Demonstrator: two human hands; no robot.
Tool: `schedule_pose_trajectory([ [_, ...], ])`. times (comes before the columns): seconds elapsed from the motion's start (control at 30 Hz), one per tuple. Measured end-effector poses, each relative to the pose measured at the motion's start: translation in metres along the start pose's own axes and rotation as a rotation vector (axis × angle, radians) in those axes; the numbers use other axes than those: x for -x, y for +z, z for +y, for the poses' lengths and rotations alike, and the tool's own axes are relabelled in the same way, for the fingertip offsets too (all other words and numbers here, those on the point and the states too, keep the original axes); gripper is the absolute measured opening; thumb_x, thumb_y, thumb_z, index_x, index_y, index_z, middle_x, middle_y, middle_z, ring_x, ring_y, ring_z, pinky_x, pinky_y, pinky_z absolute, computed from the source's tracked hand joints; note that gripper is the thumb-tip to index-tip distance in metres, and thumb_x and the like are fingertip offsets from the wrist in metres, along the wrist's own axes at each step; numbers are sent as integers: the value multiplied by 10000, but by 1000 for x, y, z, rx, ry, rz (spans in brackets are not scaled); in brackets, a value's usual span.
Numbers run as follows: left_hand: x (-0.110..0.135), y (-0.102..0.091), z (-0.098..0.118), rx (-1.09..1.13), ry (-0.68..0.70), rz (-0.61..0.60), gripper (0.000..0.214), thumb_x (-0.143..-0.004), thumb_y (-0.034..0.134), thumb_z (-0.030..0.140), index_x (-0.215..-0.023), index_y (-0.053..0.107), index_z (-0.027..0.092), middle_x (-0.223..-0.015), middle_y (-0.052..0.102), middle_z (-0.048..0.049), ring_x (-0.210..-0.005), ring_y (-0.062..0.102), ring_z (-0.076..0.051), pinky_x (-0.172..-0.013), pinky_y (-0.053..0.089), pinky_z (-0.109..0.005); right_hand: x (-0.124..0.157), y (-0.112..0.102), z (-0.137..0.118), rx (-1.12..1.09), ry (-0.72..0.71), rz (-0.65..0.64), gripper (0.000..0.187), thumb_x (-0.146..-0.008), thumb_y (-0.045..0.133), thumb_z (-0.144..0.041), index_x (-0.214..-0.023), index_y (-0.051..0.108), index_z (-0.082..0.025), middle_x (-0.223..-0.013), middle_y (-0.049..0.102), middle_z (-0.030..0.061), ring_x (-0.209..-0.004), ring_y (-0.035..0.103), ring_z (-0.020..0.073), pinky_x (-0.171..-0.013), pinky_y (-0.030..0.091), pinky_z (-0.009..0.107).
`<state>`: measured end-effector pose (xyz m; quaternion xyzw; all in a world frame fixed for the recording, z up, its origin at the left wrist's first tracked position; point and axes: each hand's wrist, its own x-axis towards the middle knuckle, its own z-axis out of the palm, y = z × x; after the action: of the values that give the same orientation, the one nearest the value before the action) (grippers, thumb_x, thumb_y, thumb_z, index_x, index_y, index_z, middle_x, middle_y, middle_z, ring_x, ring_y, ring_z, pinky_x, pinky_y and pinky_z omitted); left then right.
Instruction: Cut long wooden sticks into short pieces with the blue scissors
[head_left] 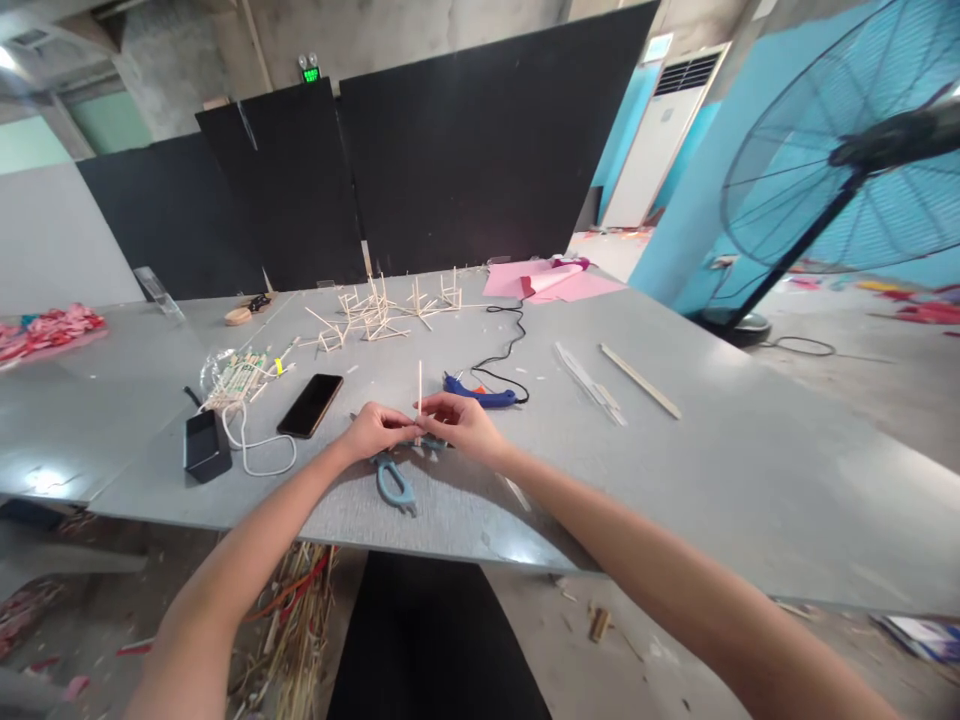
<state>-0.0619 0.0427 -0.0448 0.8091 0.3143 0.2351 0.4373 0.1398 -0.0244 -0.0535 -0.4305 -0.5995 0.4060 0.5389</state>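
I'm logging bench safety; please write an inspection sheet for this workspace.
Surface: flat grey tabletop, glare near front edge.
Job's things: thin pale wooden stick, upright; pale wooden stick frames behind; blue plastic glue gun.
Clutter: black rectangular phone, pale-blue-handled tool.
Hands: left hand and right hand meet at the stick's lower end; exact grip unclear.
Cables: black cord trails from glue gun; white cord loops beside black box.
Surroundings: black upright panels behind, black wire fan right.
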Motion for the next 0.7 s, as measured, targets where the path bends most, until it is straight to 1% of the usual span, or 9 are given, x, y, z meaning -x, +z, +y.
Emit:
schedule_pose_trajectory([
  [0.1, 0, 1, -1, -1, 12, 15, 423, -819, 785, 517, -791, 817, 96, -522, 483, 16, -496, 334, -73, -474, 204, -240, 2, 1, 2, 22, -26, 3, 325, -800, 780, -459, -1000, 693, -218, -930, 705, 67, -709, 607, 166, -643, 488, 331],
  [0.2, 1, 1, 0, -3, 30, 40, 417, -830, 770, 506, -872, 834, 95, -532, 507, 9, -499, 342, -77, -481, 209, -243, 4, 2, 1, 65, -65, 24, 320, -834, 745, -469, -1026, 677, -222, -909, 693, 53, -665, 566, 149, -606, 458, 318],
  [0.37, 1, -1, 4, -29, 63, 43, 403, -844, 748, 499, -920, 839, 113, -631, 628, -24, -549, 445, -97, -513, 290, -240, 6, 3, -5, 125, -137, 98, 302, -863, 715, -477, -1018, 671, -221, -859, 678, 35, -610, 508, 129, -558, 418, 303],
  [0.5, 2, 0, 5, -24, 75, 40, 395, -864, 733, 494, -921, 841, 118, -692, 682, -48, -592, 508, -120, -547, 340, -250, 8, 3, -7, 135, -142, 165, 281, -873, 709, -468, -1008, 672, -224, -777, 648, 18, -595, 505, 134, -554, 413, 307],
  [0.57, 2, 0, 5, -18, 76, 51, 379, -857, 746, 479, -918, 844, 118, -674, 677, -47, -577, 496, -118, -542, 328, -253, 9, 3, -8, 133, -129, 165, 285, -879, 706, -469, -1023, 674, -226, -772, 643, 18, -601, 512, 139, -559, 414, 311],
  [0.7, 3, 0, 5, -17, 71, 60, 353, -852, 756, 453, -888, 846, 114, -617, 640, -32, -538, 442, -101, -526, 288, -251, 8, 3, -6, 145, -112, 122, 297, -876, 709, -484, -1025, 679, -228, -824, 664, 33, -610, 512, 138, -560, 413, 314],
])
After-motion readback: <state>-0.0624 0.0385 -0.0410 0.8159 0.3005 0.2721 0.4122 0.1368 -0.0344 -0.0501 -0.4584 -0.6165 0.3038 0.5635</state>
